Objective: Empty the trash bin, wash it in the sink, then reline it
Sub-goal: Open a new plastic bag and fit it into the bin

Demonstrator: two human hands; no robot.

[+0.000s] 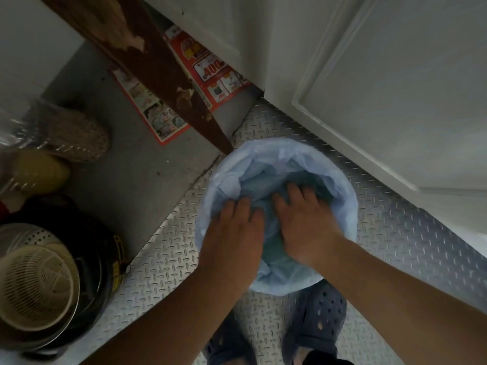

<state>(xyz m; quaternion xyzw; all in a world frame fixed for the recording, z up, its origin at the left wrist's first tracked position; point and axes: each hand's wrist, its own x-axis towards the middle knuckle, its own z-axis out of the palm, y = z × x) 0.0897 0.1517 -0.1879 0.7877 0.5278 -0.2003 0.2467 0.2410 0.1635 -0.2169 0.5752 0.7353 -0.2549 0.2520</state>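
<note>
A round trash bin stands on the metal floor just in front of my feet, covered by a pale blue plastic liner (340, 191) folded over its rim. Both hands reach down inside the bin. My left hand (234, 230) presses the liner against the near-left inner wall, fingers pointing down into it. My right hand (303, 222) pushes the liner down in the middle, fingers spread and fairly straight. The bin's own wall and bottom are hidden under the plastic.
White cabinet doors (395, 88) rise at the right and back. A worn brown wooden leg (158, 67) slants down to the bin's far-left edge. An advertising flyer (208, 72) lies on the grey floor. Stacked colanders (37, 285) and containers crowd the left. My blue clogs (316, 320) stand on checker plate (168, 248).
</note>
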